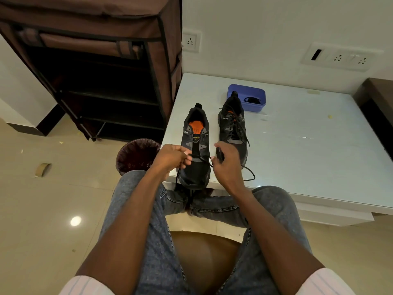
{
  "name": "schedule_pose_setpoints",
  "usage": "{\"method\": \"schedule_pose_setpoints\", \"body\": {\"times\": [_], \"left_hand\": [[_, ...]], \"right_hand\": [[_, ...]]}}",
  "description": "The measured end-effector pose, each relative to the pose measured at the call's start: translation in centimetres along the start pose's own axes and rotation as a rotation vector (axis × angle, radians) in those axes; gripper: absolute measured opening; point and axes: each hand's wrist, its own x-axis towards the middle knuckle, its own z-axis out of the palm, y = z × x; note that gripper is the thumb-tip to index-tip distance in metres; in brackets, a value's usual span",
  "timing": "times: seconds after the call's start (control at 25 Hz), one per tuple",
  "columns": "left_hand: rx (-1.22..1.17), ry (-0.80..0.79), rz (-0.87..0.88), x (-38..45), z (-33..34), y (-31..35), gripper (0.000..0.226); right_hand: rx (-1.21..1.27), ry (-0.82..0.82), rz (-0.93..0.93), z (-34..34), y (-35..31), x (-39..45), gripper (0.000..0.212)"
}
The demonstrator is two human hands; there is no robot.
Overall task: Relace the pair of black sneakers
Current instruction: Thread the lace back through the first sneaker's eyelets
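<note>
near sneaker (194, 154) barely laced, orange insole

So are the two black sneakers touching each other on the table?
Apart. The head view shows a strip of white table between the left sneaker and the laced right sneaker along their length.

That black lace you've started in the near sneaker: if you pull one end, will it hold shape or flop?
The lace likely flops: its free end curls loosely on the table, and another length hangs limp over the edge. It looks thin and light, so it may slide through the sneaker unless the left hand keeps pinching.
</note>
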Motion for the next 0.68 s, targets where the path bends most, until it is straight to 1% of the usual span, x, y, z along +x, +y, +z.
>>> {"method": "schedule_pose_setpoints", "body": {"times": [0.04,0.08,0.12,0.2,0.24,0.32,0.4,0.48,0.6,0.68], "left_hand": [[0.007,-0.069,0.014,-0.1,0.4,0.0,0.010],[0.012,-0.097,0.026,-0.2,0.7,-0.1,0.006],[0.013,-0.088,0.037,-0.4,0.8,-0.1,0.004],[0.022,-0.019,0.053,-0.4,0.5,-0.4,0.010],[0.032,0.009,0.057,-0.3,0.4,-0.4,0.012],[0.030,0.014,0.059,-0.1,0.2,-0.5,0.010],[0.046,-0.032,0.059,0.2,0.4,-0.5,0.006],[0.090,-0.038,0.077,0.4,0.8,-0.6,0.001],[0.172,0.025,0.167,0.9,0.9,-0.8,0.012],[0.197,0.028,0.209,0.9,0.8,-0.6,0.014]], "right_hand": [[0.105,-0.115,-0.046,0.5,-0.8,-0.3,0.038],[0.174,-0.203,-0.056,0.8,-1.3,-0.4,0.035],[0.220,-0.253,-0.040,1.1,-1.6,-0.4,0.029],[0.255,-0.261,0.015,1.5,-1.4,-0.4,0.016],[0.265,-0.253,0.044,1.5,-1.3,-0.3,0.014],[0.338,-0.247,0.095,1.4,-1.3,-0.1,0.015],[0.459,-0.271,0.139,1.5,-1.5,0.1,0.017],[0.508,-0.263,0.183,1.6,-1.8,0.2,0.011],[0.564,-0.266,0.243,1.8,-1.9,0.3,0.008],[0.640,-0.297,0.275,1.9,-2.0,0.5,0.010]]}}
